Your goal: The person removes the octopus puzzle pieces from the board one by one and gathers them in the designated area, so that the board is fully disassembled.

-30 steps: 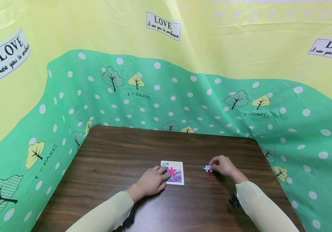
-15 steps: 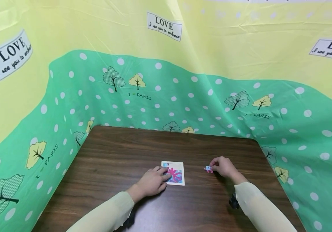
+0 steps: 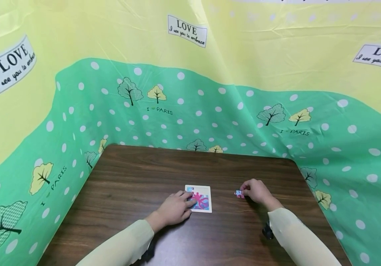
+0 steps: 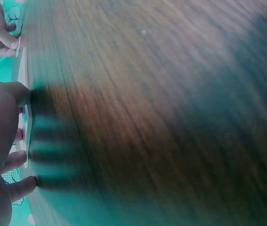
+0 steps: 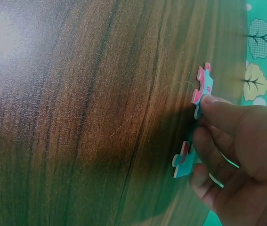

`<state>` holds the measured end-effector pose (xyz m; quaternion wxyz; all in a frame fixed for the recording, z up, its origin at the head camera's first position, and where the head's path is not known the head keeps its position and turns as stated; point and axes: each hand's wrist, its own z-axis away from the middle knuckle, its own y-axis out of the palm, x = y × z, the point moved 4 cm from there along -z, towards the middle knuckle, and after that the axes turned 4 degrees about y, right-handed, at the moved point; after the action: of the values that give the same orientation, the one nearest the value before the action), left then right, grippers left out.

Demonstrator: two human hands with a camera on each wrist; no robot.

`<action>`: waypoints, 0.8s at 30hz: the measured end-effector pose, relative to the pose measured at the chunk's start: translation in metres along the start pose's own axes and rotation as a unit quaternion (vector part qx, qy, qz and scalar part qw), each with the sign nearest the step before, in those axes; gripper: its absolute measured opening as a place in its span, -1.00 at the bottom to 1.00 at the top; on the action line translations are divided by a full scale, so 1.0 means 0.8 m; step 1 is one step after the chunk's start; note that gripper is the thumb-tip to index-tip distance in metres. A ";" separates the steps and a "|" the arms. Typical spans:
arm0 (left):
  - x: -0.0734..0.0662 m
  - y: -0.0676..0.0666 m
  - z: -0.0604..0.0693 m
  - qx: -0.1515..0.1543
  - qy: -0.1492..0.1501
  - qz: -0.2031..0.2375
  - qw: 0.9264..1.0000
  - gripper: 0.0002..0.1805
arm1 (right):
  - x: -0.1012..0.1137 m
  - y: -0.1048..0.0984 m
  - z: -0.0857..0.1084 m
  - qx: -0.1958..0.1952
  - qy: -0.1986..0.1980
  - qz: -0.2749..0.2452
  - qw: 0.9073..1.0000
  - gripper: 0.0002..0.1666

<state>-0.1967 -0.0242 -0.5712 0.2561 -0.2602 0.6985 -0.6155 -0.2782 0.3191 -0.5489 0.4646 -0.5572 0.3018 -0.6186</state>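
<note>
A small white-framed jigsaw puzzle (image 3: 202, 202) with a pink shape on blue lies mid-table in the head view; the top strip of its tray is pale and bare. My left hand (image 3: 174, 209) rests on its left side, fingers extended over the frame and covering part of the picture. To the right, my right hand (image 3: 257, 191) pinches a pink and light-blue jigsaw piece (image 5: 202, 89) between thumb and fingers. In the right wrist view, a second jigsaw piece (image 5: 184, 162) is by the lower fingers, partly hidden; whether they touch it I cannot tell.
The dark wood-grain table (image 3: 137, 166) has rounded far corners. A green and yellow printed cloth (image 3: 164, 122) hangs around its back and sides. Dark wrist-worn devices (image 3: 268, 231) show under the sleeves.
</note>
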 end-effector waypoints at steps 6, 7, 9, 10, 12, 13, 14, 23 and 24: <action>-0.001 0.003 0.001 -0.020 0.009 -0.006 1.000 -0.51 | 0.005 -0.001 0.004 -0.010 -0.018 0.016 1.000 -0.88; -0.001 0.004 0.001 -0.023 0.009 -0.008 1.000 -0.51 | 0.005 -0.001 0.005 -0.011 -0.020 0.017 1.000 -0.88; 0.000 0.005 0.001 -0.025 0.008 -0.006 1.000 -0.51 | 0.005 -0.002 0.007 -0.013 -0.017 0.015 1.000 -0.89; 0.000 0.005 0.001 -0.024 0.006 -0.007 1.000 -0.51 | 0.005 -0.003 0.008 -0.015 -0.014 0.015 1.000 -0.89; 0.000 0.007 0.001 -0.024 0.003 -0.006 1.000 -0.50 | 0.005 -0.003 0.008 -0.017 -0.014 0.016 1.000 -0.89; 0.000 0.008 0.000 -0.023 0.002 -0.007 1.000 -0.50 | 0.004 -0.003 0.009 -0.017 -0.014 0.017 1.000 -0.89; 0.000 0.009 0.000 -0.022 0.002 -0.007 1.000 -0.50 | 0.004 -0.003 0.009 -0.017 -0.013 0.017 1.000 -0.89; 0.000 0.008 0.000 -0.021 0.003 -0.009 1.000 -0.50 | 0.005 -0.003 0.009 -0.018 -0.014 0.017 1.000 -0.90; 0.000 0.009 0.000 -0.021 0.003 -0.009 1.000 -0.50 | 0.005 -0.003 0.009 -0.015 -0.013 0.014 1.000 -0.91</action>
<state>-0.1971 -0.0239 -0.5782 0.2428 -0.2704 0.7096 -0.6037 -0.2717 0.3171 -0.5438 0.4688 -0.5682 0.3130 -0.5995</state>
